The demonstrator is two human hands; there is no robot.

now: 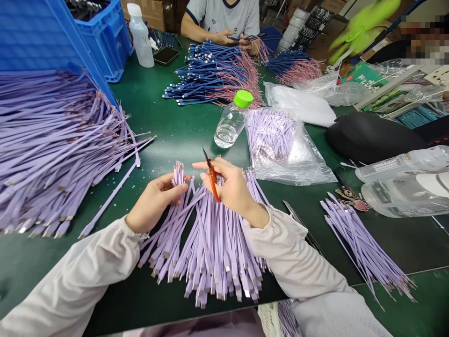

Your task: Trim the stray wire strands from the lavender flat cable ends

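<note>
Here, right fingers [218, 167] pinch orange snips [212, 180] as left fingers [171, 186] clasp lilac flat cables [210, 262].

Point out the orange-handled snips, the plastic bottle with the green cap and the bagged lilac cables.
orange-handled snips [213, 180], head view, on the orange handle
plastic bottle with the green cap [228, 125], head view, on its clear body
bagged lilac cables [271, 135], head view, on the cables inside the clear bag
</note>
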